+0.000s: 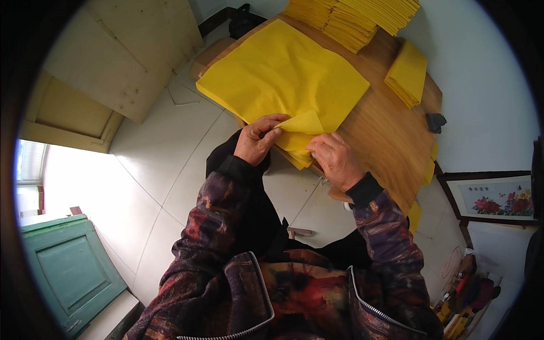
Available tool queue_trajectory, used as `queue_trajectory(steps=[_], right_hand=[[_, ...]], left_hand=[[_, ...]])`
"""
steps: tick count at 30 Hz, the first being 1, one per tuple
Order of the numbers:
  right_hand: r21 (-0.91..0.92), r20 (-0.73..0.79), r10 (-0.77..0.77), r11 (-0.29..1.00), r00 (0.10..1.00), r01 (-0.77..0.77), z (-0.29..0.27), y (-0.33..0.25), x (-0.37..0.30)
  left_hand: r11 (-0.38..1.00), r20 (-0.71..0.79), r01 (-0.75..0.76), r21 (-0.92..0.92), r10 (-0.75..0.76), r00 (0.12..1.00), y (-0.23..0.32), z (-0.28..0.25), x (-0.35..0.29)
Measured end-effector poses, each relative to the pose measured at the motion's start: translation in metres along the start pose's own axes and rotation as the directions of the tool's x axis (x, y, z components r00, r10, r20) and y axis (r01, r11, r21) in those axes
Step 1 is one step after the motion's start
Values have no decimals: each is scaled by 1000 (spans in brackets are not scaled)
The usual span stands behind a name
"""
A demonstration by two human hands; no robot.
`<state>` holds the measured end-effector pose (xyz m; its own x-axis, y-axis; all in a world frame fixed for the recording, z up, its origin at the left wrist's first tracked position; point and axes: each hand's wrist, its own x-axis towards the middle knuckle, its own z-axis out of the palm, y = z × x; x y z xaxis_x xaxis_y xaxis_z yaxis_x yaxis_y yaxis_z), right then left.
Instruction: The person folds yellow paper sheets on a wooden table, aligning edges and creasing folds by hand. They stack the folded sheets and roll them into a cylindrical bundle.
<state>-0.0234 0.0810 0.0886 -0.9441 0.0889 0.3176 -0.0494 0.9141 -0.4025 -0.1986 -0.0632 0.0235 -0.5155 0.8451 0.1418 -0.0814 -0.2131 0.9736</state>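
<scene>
A thick pile of large yellow paper sheets [283, 71] lies on a wooden table [385, 136]. At its near corner the top sheet is folded over into a small flap [303, 126]. My left hand [256, 139] pinches that folded corner with thumb and fingers. My right hand [334, 158] presses flat on the near edge of the pile beside the fold, fingers close together.
Stacks of folded yellow paper [351, 20] stand at the table's far side, another stack [408, 73] at the right. A small dark object [435, 122] lies by the right edge. A framed flower picture [493, 198] leans by the wall. A green cabinet [68, 266] stands at left.
</scene>
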Motion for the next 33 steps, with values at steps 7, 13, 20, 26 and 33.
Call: queue_trajectory(steps=[7, 13, 20, 26, 33], right_hand=[[159, 39, 73, 984, 997, -78, -3, 5, 3], [258, 54, 167, 950, 984, -176, -3, 5, 3], [-91, -72, -17, 996, 997, 10, 7, -15, -4], [17, -90, 49, 999, 995, -48, 4, -9, -2], [316, 29, 330, 892, 943, -322, 1, -9, 5]], left_hand=[[1000, -5, 0, -4, 0, 1000, 1, 0, 0], [1000, -2, -7, 18, 7, 1000, 2, 0, 0], [1000, -7, 4, 31, -3, 1000, 3, 1, 0], [987, 6, -30, 159, 30, 1000, 5, -2, 1], [1000, -19, -21, 10, 21, 1000, 3, 2, 0]])
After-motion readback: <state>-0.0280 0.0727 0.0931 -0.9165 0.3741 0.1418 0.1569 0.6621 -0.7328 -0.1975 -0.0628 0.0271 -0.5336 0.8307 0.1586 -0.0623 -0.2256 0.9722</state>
